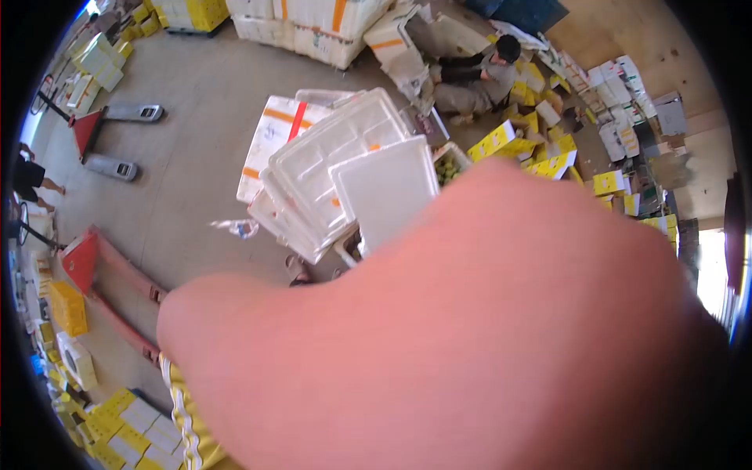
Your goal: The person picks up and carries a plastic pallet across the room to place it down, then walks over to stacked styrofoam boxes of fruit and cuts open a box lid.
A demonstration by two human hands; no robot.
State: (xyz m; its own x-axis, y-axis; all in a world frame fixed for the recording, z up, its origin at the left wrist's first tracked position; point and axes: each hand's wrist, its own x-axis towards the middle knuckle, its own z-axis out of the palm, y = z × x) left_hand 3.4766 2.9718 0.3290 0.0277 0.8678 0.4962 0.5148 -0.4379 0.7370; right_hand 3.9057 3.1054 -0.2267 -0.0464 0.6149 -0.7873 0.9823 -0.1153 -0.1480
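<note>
My right hand [454,337] is very close to the camera and fills the lower middle and right of the view. Its thumb side points left and a bent knuckle rises at the top; the fingertips, and anything they hold, are hidden. My left hand is out of view. Beyond the right hand lie white foam lids or trays [337,157], overlapping, with a smaller white lid [384,192] on top. Part of a box with green produce [448,168] shows beside them. A sandalled foot [296,269] is visible below the foam pieces.
Two red pallet jacks [88,135] [78,262] stand at left. Large foam boxes [313,35] are at the top. A seated person [478,82] is among yellow cartons [501,141] at upper right. Another person [30,174] is at the left edge. More cartons [129,431] sit lower left.
</note>
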